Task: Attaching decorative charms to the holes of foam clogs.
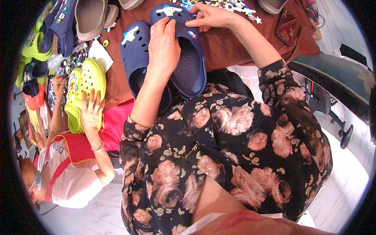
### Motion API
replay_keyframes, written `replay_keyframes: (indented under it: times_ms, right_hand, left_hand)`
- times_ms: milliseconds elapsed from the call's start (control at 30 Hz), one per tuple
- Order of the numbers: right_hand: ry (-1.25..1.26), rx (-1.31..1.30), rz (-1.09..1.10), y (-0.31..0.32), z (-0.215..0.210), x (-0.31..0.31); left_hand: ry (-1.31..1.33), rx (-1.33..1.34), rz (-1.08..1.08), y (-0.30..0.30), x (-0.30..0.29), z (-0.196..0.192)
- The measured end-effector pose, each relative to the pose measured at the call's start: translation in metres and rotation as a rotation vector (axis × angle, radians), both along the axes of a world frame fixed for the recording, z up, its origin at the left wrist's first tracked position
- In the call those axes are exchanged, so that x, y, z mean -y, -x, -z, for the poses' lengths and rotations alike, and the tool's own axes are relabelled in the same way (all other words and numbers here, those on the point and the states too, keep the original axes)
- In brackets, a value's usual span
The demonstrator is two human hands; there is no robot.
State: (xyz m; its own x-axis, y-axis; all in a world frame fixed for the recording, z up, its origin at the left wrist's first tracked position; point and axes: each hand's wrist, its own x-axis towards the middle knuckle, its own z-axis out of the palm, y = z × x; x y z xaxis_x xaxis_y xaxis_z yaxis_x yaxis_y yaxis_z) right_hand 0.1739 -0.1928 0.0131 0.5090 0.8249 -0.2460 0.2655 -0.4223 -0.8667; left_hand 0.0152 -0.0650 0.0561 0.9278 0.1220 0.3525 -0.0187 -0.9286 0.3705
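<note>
Two navy clogs lie side by side in front of me, toes pointing away. The left clog [134,51] carries a white cartoon charm near its toe. My left hand [164,47] reaches across the right clog [194,58], its fingers bent and pressed together on the perforated upper, just below another white cartoon charm [168,10]. The left thumb and part of the opening are hidden. My right hand [211,17] grips the right side of this clog near the toe, thumb on its edge and index finger farther up. A small colourful charm [191,34] sits on its side.
Loose charms [239,7] lie scattered at the far edge of the brown-covered table [231,51]. Grey clogs [90,19] stand at the far left. A co-worker's hand [91,113] touches lime-green clogs [92,76]. A dark red pouch [286,27] lies right; a chair [333,78] stands beyond.
</note>
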Motion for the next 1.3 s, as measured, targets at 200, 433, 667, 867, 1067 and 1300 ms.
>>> replay_keyframes:
  times_ms: [200,433,667,867,1067,1300]
  right_hand:
    - [0.003,-0.148,0.085,0.009,-0.009,0.006]
    - [-0.195,-0.362,0.230,0.017,-0.005,0.010]
    - [-0.191,-0.584,0.347,0.020,0.017,0.012]
    - [0.004,-0.530,0.267,0.012,0.009,0.000]
    - [0.018,-0.347,0.300,0.019,0.004,-0.007]
    - [-0.443,-0.614,0.576,0.037,0.031,0.016]
  left_hand:
    - [-0.021,0.014,-0.015,-0.001,-0.001,0.006]
    - [0.050,0.023,-0.009,0.000,0.006,0.006]
    - [0.039,0.034,-0.002,-0.001,0.005,0.007]
    - [0.014,0.015,-0.007,0.000,-0.001,0.008]
    - [0.004,-0.008,-0.010,-0.002,-0.003,0.008]
    - [0.083,-0.028,-0.008,0.000,0.000,0.005]
